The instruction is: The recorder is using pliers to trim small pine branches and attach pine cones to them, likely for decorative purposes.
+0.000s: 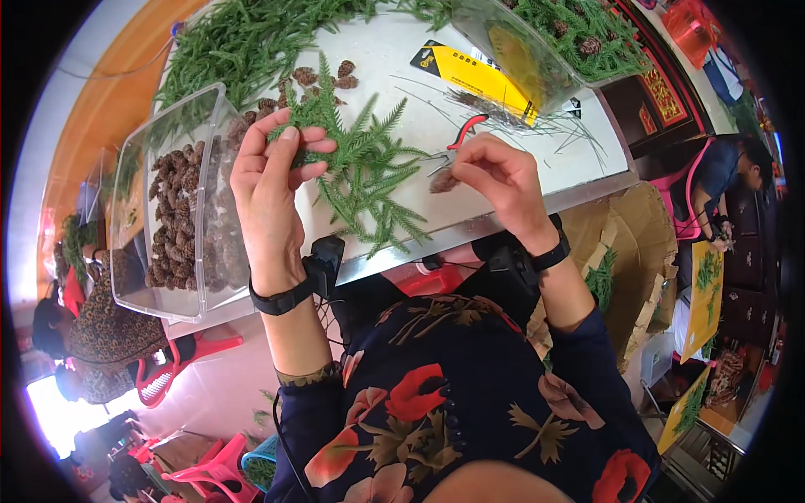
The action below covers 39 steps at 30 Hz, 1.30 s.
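My left hand [272,168] is closed around the stem of a green pine branch [369,172], with the thumb uppermost. The branch's needled sprigs spread over the white table to the near edge. On the other side, my right hand [507,189] pinches with thumb and forefinger; a brown pine cone [443,179] sits at the fingertips. Whether I grip the cone itself or a thin wire on it is hard to see. Just beyond that hand lie pliers with red and black handles [466,131], partly hidden by my fingers. Several loose pine cones [345,75] lie beyond the branch.
A clear plastic bin [216,101] of pine cones stands at the left. Green branches [243,63] pile up at the back. Thin wires [562,130] and a yellow-black package [470,71] lie back right, beside another clear bin [570,84]. A cardboard box [637,243] stands right; people sit on both sides.
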Tool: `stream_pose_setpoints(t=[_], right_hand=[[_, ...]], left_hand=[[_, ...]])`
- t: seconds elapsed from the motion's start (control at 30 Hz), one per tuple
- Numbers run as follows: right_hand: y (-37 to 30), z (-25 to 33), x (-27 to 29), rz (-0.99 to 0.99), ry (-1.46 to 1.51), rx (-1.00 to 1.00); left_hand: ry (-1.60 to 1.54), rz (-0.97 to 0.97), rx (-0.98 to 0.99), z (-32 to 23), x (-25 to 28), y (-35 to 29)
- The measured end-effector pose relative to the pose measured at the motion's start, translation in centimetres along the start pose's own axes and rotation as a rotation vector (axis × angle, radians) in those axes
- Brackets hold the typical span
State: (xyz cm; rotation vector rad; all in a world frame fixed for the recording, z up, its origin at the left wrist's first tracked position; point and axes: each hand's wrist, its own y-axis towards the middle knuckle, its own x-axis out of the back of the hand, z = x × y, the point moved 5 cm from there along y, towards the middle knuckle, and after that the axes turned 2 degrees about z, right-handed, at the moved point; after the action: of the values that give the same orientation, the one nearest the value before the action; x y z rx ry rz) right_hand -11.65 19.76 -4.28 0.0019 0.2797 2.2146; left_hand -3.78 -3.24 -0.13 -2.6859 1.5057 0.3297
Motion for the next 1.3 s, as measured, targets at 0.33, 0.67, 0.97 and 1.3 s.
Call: stream_pose_setpoints(t=[0.33, 0.67, 0.97, 1.3], right_hand=[[4.8, 4.8, -6.5, 0.114, -0.387, 0.340], [6.7, 1.6, -5.9, 0.315, -0.283, -0.087], [6.9, 3.5, -4.6, 0.455, -0.015, -0.231], [5.9, 2.2, -4.4, 0.364, -0.015, -0.190]], left_hand=[[0.063, -0.012, -0.027, 0.0, 0.0, -0.5], [-0.025, 0.119, 0.137, 1.2, -0.4, -0.9], [-0.606, 0.429, 0.251, 1.8, -1.6, -2.0], [-0.402, 0.203, 0.251, 2.8, -0.7, -2.3]])
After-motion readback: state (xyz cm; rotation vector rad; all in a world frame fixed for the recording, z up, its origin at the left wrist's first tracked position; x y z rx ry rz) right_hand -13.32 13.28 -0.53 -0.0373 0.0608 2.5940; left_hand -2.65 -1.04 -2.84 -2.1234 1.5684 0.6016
